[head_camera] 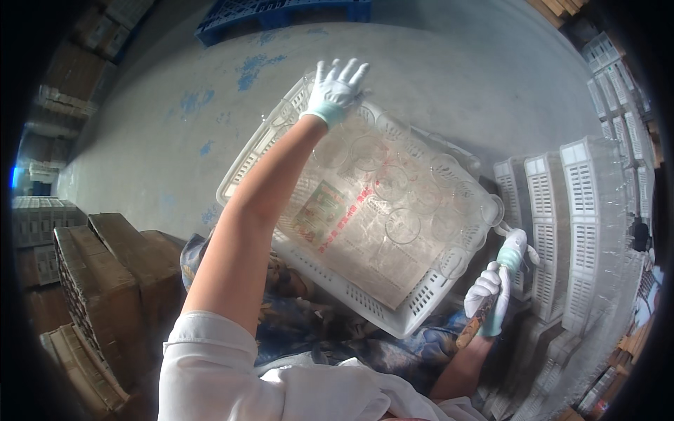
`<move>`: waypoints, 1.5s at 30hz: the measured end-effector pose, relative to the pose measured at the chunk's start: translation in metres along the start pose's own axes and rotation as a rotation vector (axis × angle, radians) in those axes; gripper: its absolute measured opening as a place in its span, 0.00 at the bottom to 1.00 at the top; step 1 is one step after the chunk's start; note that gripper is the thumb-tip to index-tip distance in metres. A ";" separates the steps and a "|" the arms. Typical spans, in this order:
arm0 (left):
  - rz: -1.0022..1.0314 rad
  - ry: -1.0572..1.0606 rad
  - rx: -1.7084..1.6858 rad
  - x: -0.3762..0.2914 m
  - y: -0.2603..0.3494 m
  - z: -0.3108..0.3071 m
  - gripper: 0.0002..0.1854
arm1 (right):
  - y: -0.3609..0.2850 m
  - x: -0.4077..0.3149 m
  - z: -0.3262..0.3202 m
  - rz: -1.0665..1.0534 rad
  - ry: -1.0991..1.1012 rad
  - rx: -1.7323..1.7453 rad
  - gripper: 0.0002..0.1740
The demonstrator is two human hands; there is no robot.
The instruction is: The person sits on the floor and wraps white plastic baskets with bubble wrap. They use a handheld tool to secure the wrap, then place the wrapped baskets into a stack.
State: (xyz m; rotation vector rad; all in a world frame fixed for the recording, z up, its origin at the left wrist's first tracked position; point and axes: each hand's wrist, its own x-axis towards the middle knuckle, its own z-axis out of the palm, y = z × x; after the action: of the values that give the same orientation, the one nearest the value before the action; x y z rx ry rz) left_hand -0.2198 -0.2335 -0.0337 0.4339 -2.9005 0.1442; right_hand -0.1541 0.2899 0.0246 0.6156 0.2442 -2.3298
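Observation:
A white slotted plastic crate [363, 299] sits tilted before me, lined with a printed paper sheet [392, 287]. Clear round-rimmed glass vessels [403, 225] stand on the sheet, mostly towards the far and right sides. My left hand [337, 89], in a white glove with a green cuff, reaches over the far corner with its fingers spread. Whether its palm touches a glass there cannot be seen. Beside the crate's right corner, my gloved right hand [485, 294] grips the handle of a stick tool [476, 323]. The tool's upper end is wrapped in white cloth with green binding.
White slotted crates [542, 221] stand stacked close on the right, partly under clear plastic film [605, 252]. Brown cardboard cartons [100, 279] are piled at left. A blue plastic pallet [284, 13] lies on the concrete floor [158, 142] at the far side.

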 end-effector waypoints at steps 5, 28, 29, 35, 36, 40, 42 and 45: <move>0.188 -0.535 -0.161 0.011 0.072 -0.043 0.39 | -0.002 0.004 -0.003 0.000 -0.018 -0.039 0.15; -0.414 -0.188 -0.359 -0.011 -0.092 -0.017 0.26 | -0.004 0.001 -0.010 -0.022 -0.033 -0.077 0.15; -0.425 -0.194 -0.365 -0.006 -0.092 -0.016 0.24 | -0.006 -0.001 -0.008 -0.026 -0.017 -0.072 0.14; -0.605 -0.163 -0.537 0.017 -0.135 0.024 0.24 | -0.011 0.000 -0.013 -0.077 0.063 -0.089 0.15; -0.674 -0.173 -0.679 0.019 -0.144 0.032 0.23 | -0.009 0.001 -0.012 -0.083 0.061 -0.091 0.14; -0.951 -0.212 -1.136 0.018 -0.174 0.043 0.23 | -0.006 0.003 -0.006 -0.043 0.039 -0.062 0.14; -1.024 -0.167 -1.382 -0.007 -0.184 0.018 0.28 | -0.001 0.002 -0.001 -0.037 0.025 -0.077 0.14; -0.764 -0.161 -1.102 -0.036 -0.168 -0.016 0.33 | -0.002 0.001 -0.003 -0.040 0.003 -0.080 0.14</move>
State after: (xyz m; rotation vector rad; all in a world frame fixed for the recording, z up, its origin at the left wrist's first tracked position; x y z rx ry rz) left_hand -0.1330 -0.3813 -0.0151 1.2236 -2.2112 -1.5087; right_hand -0.1547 0.2917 0.0213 0.5795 0.3516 -2.3451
